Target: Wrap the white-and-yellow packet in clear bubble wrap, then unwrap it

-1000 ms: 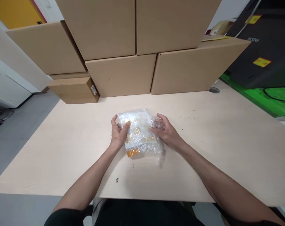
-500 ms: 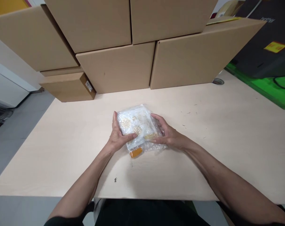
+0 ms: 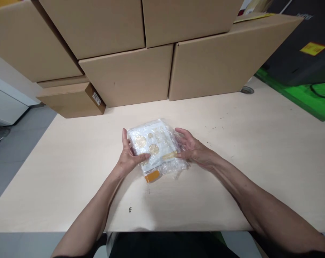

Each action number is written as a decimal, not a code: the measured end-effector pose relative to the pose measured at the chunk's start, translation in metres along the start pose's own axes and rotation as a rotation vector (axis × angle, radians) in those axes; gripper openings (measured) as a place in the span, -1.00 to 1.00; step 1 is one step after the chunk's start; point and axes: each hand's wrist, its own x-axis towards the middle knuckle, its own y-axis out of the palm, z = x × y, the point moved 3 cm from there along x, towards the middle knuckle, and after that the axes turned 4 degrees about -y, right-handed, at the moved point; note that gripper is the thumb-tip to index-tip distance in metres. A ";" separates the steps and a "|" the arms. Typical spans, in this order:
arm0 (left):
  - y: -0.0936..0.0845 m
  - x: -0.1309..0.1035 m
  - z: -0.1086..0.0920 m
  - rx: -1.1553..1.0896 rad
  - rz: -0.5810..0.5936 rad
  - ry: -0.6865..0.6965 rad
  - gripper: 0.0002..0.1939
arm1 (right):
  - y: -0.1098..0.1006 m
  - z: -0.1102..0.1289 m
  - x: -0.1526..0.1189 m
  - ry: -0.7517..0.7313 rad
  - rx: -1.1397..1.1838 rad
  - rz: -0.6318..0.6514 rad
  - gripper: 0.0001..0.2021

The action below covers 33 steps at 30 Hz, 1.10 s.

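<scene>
A flat white package with gold round patterns [image 3: 155,143], wrapped in clear bubble wrap, is between my hands above the pale table [image 3: 71,186]. An orange patch [image 3: 152,176] shows at its near edge. My left hand [image 3: 129,156] grips the package's left side, thumb on top and fingers partly hidden beneath. On the right side, my right hand [image 3: 193,148] has its thumb on the package's edge, while its other fingers are spread beside the loose bubble wrap.
Large cardboard boxes [image 3: 130,77] are stacked along the table's back. A smaller cardboard box [image 3: 71,102] stands at the back left. Beyond the right edge are a dark case [image 3: 307,28] and a green surface [image 3: 313,102].
The package and my left hand have shifted slightly left in view. My right hand's fingers have loosened and spread at the wrap. The camera view has tilted a little.
</scene>
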 end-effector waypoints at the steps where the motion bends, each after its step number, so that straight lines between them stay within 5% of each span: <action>1: 0.000 0.000 0.001 -0.027 -0.051 -0.029 0.49 | 0.000 0.000 0.001 0.015 0.027 -0.034 0.02; 4: 0.002 -0.001 0.004 -0.074 -0.122 -0.064 0.16 | 0.001 -0.003 0.004 0.022 0.124 -0.139 -0.02; 7: 0.007 -0.004 0.002 -0.017 0.014 -0.006 -0.17 | 0.001 -0.006 0.007 0.004 0.201 -0.195 -0.10; 11: 0.011 -0.009 -0.002 0.033 0.135 0.028 0.05 | 0.006 -0.005 0.008 -0.047 0.228 -0.108 -0.27; 17: 0.014 -0.010 0.001 0.018 0.148 0.007 -0.01 | 0.017 0.001 0.000 -0.100 0.191 0.081 -0.55; 22: 0.015 -0.013 -0.001 0.037 0.189 0.021 0.03 | 0.020 0.001 -0.004 -0.132 0.114 -0.001 -0.44; 28: 0.006 -0.011 -0.009 0.031 0.283 -0.178 -0.07 | 0.015 0.000 -0.001 -0.093 0.135 0.054 -0.43; 33: 0.009 -0.013 -0.006 0.022 0.368 -0.098 0.16 | 0.008 -0.003 0.003 -0.127 0.189 -0.074 -0.48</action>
